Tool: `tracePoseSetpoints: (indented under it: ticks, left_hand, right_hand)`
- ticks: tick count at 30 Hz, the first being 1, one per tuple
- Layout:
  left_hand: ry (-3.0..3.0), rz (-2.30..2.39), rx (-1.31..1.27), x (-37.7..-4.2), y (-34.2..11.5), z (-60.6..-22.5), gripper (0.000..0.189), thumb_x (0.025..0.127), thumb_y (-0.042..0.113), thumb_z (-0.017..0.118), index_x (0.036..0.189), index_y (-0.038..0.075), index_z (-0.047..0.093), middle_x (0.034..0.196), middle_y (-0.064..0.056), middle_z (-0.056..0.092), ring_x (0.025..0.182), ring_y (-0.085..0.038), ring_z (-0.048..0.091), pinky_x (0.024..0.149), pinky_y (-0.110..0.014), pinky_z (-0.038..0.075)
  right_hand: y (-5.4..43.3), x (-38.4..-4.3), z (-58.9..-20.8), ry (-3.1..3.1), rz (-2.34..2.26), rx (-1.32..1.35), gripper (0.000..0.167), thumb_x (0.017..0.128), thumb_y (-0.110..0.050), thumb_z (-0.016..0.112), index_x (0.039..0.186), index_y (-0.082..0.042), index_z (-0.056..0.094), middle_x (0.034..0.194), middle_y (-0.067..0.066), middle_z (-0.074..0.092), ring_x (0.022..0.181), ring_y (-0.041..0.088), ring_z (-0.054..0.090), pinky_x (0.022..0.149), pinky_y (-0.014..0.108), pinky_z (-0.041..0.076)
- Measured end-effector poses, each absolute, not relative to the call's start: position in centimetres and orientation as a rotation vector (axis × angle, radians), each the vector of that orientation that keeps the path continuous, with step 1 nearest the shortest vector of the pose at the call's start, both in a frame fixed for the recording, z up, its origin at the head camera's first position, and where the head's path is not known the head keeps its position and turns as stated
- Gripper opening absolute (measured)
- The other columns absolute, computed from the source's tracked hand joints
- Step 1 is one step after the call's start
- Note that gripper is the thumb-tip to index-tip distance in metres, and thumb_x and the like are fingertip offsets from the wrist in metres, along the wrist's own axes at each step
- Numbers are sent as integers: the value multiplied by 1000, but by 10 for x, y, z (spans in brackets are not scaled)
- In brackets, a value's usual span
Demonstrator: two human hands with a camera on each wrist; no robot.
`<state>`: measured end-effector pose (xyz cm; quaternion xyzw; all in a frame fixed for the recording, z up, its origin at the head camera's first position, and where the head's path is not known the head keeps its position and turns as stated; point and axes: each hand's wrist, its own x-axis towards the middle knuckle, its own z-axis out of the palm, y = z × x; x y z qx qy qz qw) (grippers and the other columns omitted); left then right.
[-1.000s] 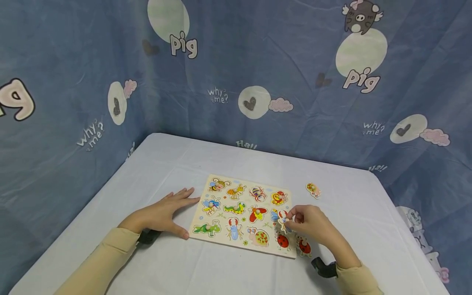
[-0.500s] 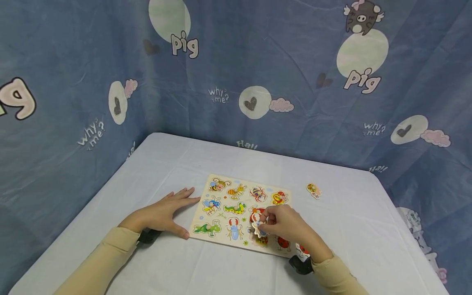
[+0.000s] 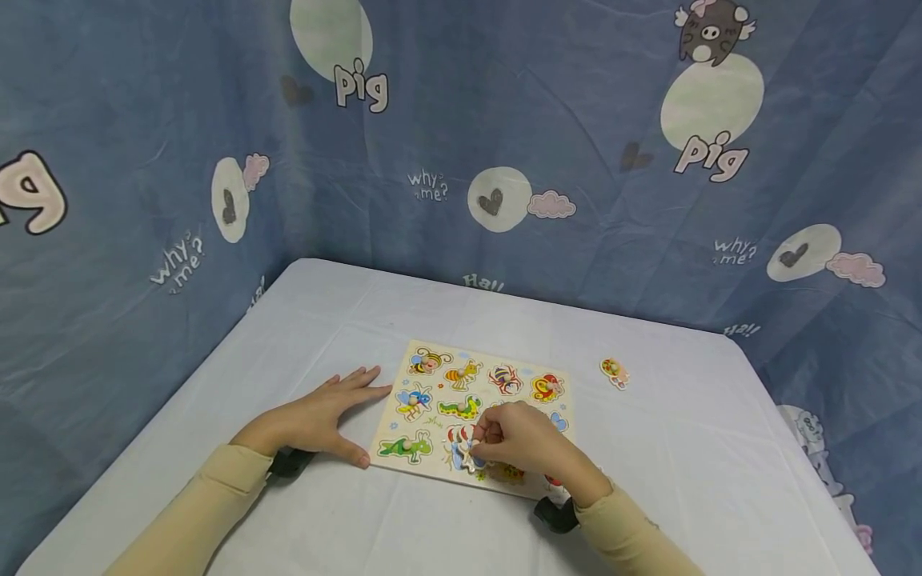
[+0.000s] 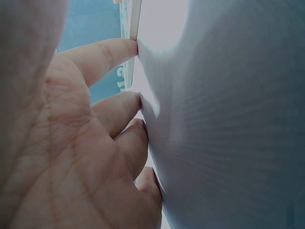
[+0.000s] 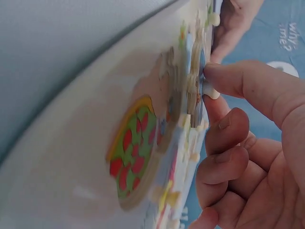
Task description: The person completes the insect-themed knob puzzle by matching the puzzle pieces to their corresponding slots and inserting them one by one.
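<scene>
My right hand point(image 3: 522, 438) pinches a stag beetle puzzle piece point(image 3: 467, 454) by its knob, thumb against fingertip. The piece overlaps the printed beetle in the board's front row. In the right wrist view the beetle piece point(image 5: 195, 83) is seen edge-on, close over the wooden peg puzzle board point(image 3: 432, 467). My left hand point(image 3: 324, 418) lies spread at the board's left side, with its thumb and a fingertip right at the edge. From the left wrist, the fingers point(image 4: 116, 114) show resting on the white cloth.
Several insect pieces sit in the board, among them a caterpillar point(image 3: 461, 407) and a grasshopper point(image 3: 406, 446). A loose snail piece point(image 3: 615, 373) lies right of the board on the white tablecloth point(image 3: 691, 448). Blue printed curtain point(image 3: 598, 240) surrounds the table's back.
My right hand has carried the stag beetle piece leftward across the board, from its right edge to the printed beetle in the front row. The left hand has stayed put.
</scene>
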<state>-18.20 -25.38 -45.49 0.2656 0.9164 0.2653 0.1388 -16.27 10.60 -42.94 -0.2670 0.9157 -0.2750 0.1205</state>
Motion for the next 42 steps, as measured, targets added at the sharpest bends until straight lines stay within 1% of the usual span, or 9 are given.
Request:
tracePoseSetpoints:
  ticks: [7, 12, 21, 42]
  left_hand:
    - [2652, 752, 764, -182, -254, -455, 117, 69, 62, 95, 165, 16, 45, 179, -21, 20, 166, -50, 13, 132, -74, 9]
    - [2650, 761, 769, -181, -254, -454, 117, 70, 62, 95, 165, 15, 45, 179, -22, 20, 166, -50, 13, 131, -74, 9]
    - [2644, 779, 788, -180, -253, -453, 116, 71, 60, 95, 165, 15, 45, 178, -23, 21, 165, -52, 14, 130, -77, 9]
    - [2652, 775, 794, -184, -255, -458, 116, 70, 62, 95, 165, 16, 46, 179, -22, 21, 165, -51, 14, 131, -75, 9]
  right_hand:
    - [98, -165, -435, 2592, -849, -759, 13, 95, -26, 82, 87, -21, 73, 67, -13, 63, 58, 1, 54, 58, 21, 47]
    - [94, -166, -435, 2598, -845, -766, 14, 95, -27, 83, 86, -21, 73, 68, -13, 64, 60, 2, 53, 58, 21, 45]
    - [89, -166, -435, 2598, -846, -756, 15, 95, -28, 83, 85, -22, 73, 66, -13, 62, 58, 2, 50, 54, 19, 40]
    - [89, -166, -437, 2622, -834, -764, 16, 96, -29, 82, 84, -23, 74, 67, -14, 63, 57, 1, 50, 55, 19, 41]
